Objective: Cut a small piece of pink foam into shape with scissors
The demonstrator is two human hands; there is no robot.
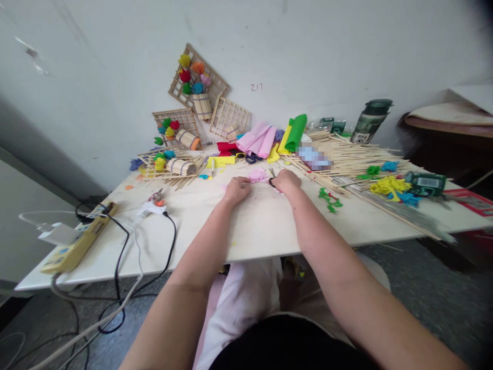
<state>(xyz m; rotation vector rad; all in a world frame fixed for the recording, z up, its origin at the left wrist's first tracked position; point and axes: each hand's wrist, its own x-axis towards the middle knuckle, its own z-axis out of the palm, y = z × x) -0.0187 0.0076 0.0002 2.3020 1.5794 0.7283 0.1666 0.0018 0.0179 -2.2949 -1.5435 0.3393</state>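
My right hand (288,181) is closed around a pair of scissors (271,180) with dark handles. The blades point away from me, and a bit of pink shows beneath the fingers. Just to the left, a small heap of crumpled pink paper (259,175) lies on the white table (265,226). My left hand (238,189) rests at the heap's left side, fingers bent and closed at the edge of the paper; their tips are hard to see. Behind both hands lie folded pink sheets (259,140) and a second pair of scissors (252,159).
Wooden stick lattices with paper flowers (198,77) lean on the wall. Bundled thin sticks (346,159), green leaf pieces (329,200), yellow scraps (390,186) and a green can (425,183) lie right. A glue gun (153,207) and a power strip (79,239) with cables occupy the left.
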